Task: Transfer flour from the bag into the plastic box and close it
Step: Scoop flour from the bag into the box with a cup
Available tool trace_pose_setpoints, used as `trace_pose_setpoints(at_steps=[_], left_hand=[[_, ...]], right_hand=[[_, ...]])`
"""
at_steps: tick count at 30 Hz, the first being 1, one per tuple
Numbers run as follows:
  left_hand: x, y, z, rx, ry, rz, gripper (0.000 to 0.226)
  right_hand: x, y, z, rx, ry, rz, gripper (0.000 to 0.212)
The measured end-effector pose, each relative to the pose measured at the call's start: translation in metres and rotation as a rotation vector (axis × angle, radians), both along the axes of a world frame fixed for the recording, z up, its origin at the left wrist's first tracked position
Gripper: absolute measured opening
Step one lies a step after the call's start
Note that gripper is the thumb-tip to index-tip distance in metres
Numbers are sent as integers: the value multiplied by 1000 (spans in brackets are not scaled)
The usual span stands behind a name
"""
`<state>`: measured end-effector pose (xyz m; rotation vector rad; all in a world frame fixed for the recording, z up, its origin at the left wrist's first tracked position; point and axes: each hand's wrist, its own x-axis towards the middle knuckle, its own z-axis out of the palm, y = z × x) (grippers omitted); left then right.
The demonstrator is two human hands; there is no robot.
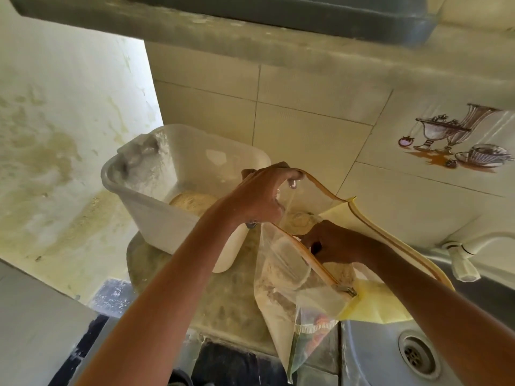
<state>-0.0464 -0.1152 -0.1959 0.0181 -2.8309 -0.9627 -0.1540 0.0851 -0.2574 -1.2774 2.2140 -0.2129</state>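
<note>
Scooping flour out of a floppy bag beside the plastic box (156,174).

My left hand (262,196) pinches the bag's (289,296) zip rim open; my right hand (331,243), inside it, looks curled, contents unseen. The bag's film is limp and flour-heavy, so I'd grip the stiffer rim.

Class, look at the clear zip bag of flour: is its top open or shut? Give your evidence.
Open. The clear zip bag's orange-edged mouth gapes wide, the left hand lifts one edge, and the right hand reaches inside.
</note>
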Motion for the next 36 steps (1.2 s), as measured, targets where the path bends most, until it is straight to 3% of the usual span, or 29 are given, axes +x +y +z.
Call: trace_pose_setpoints(at_steps=[2, 13, 20, 30, 33, 36], left_hand=[[0, 0, 0, 7, 6, -4, 73], [-5, -9, -8, 122, 41, -45, 40], [-5, -6, -7, 184, 129, -21, 53], [2, -10, 2, 432, 314, -39, 34], [2, -13, 4, 368, 345, 59, 53], [6, -24, 6, 312, 391, 112, 57]], right_hand=[[3, 3, 12, -33, -28, -57, 21], [35, 27, 59, -232, -36, -259, 16], [50, 46, 69, -430, -36, -476, 17], [64, 57, 89, -638, -125, -542, 21], [65, 56, 96, -668, -140, -540, 22], [66, 53, 102, -702, -159, -522, 21]])
